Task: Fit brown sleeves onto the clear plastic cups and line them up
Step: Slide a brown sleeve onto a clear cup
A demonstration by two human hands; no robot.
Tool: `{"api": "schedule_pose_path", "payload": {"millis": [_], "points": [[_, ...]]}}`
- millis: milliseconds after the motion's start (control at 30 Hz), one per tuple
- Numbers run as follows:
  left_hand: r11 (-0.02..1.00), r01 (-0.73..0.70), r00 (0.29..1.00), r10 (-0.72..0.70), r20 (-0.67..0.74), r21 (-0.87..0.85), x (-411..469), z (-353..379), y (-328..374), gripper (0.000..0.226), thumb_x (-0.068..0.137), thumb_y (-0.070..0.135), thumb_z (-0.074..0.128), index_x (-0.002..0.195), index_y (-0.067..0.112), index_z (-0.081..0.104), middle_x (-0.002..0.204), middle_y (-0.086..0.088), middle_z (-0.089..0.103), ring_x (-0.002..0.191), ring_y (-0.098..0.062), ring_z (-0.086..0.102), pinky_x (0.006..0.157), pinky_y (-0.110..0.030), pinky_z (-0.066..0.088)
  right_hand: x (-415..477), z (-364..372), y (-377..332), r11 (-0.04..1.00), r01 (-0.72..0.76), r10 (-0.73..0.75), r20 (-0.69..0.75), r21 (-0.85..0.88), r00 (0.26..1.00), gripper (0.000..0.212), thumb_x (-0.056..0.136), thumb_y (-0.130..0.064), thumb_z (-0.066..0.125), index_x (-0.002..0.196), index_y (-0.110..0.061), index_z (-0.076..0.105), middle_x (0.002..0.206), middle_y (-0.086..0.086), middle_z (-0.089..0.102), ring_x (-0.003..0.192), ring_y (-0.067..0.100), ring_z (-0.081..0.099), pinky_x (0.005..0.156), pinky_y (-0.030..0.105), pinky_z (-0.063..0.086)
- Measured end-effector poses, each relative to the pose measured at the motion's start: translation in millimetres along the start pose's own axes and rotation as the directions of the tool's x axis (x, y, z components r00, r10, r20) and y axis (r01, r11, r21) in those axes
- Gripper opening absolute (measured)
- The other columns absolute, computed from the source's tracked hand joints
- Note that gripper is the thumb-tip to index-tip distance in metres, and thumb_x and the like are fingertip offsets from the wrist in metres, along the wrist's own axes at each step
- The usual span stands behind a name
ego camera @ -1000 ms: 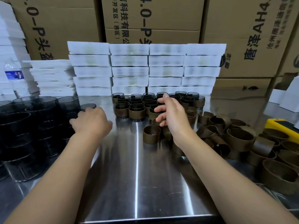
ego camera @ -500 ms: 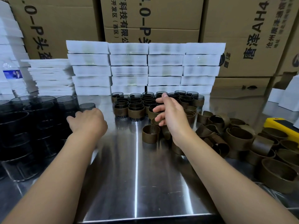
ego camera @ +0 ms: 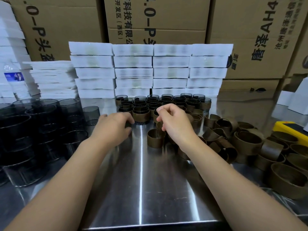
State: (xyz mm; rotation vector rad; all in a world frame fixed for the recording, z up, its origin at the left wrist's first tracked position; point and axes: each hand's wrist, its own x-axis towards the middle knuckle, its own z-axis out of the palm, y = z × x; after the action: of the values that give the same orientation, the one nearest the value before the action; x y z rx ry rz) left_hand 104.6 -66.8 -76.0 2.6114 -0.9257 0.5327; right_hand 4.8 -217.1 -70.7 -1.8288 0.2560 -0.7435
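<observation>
Hovering close, the right hand (ego camera: 175, 121) risks tipping the loose brown sleeve (ego camera: 155, 138) or nudging the sleeved cups (ego camera: 140, 115) out of line. That sleeve stands upright on the steel table (ego camera: 141, 180), axis vertical, mouth up. Both hands curl, left hand (ego camera: 115, 130) included; what they hold I cannot tell

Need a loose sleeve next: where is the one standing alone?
In the head view, the lone sleeve stands upright on the table just right of centre, beside the right hand, left of the sleeve pile.
</observation>
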Motion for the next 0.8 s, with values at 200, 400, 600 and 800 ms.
{"api": "schedule_pose_path", "payload": {"millis": [200,400,600,800], "points": [[0.979,-0.11,0.976,0.138,0.166,-0.171,1,15,7,0.064,0.088,0.013,0.062,0.144,0.024,0.034,0.133,-0.005,0.053,0.119,-0.023,0.047,0.1,-0.039,0.041,-6,2,9,0.735,0.36,-0.313,0.184,-0.575,0.932,0.02,0.088,-0.014,0.048,0.104,-0.02,0.058,0.097,-0.005,0.059,0.092,0.014,0.048,0.087,0.029,0.035],[0.981,-0.117,0.962,0.15,0.227,-0.154,1,27,4,0.078,0.088,0.02,0.062,0.152,0.024,0.018,0.145,-0.003,0.04,0.13,-0.02,0.027,0.108,-0.039,0.034,-6,1,15,0.524,0.398,-0.25,0.31,-0.753,0.917,0.03,0.086,-0.014,0.045,0.111,-0.025,0.058,0.112,-0.004,0.059,0.112,0.019,0.04,0.099,0.034,0.018],[0.956,-0.04,0.994,0.067,0.084,-0.289,3,33,-1,0.098,0.075,0.026,0.079,0.15,0.026,0.016,0.14,-0.002,0.035,0.131,-0.021,0.028,0.104,-0.03,0.03,-5,2,20,0.524,0.371,-0.159,0.34,-0.767,0.927,0.031,0.086,-0.019,0.049,0.115,-0.027,0.057,0.124,0.0,0.049,0.123,0.022,0.033,0.111,0.036,0.01],[0.904,0.035,0.999,-0.034,0.011,-0.426,5,36,-9,0.105,0.064,0.027,0.084,0.146,0.035,0.018,0.117,0.006,0.028,0.113,-0.012,0.035,0.096,-0.027,0.035,-6,3,25,0.477,0.378,-0.05,0.405,-0.793,0.913,0.037,0.087,-0.026,0.049,0.123,-0.027,0.057,0.135,0.001,0.045,0.131,0.025,0.028,0.116,0.047,-0.003]]}}
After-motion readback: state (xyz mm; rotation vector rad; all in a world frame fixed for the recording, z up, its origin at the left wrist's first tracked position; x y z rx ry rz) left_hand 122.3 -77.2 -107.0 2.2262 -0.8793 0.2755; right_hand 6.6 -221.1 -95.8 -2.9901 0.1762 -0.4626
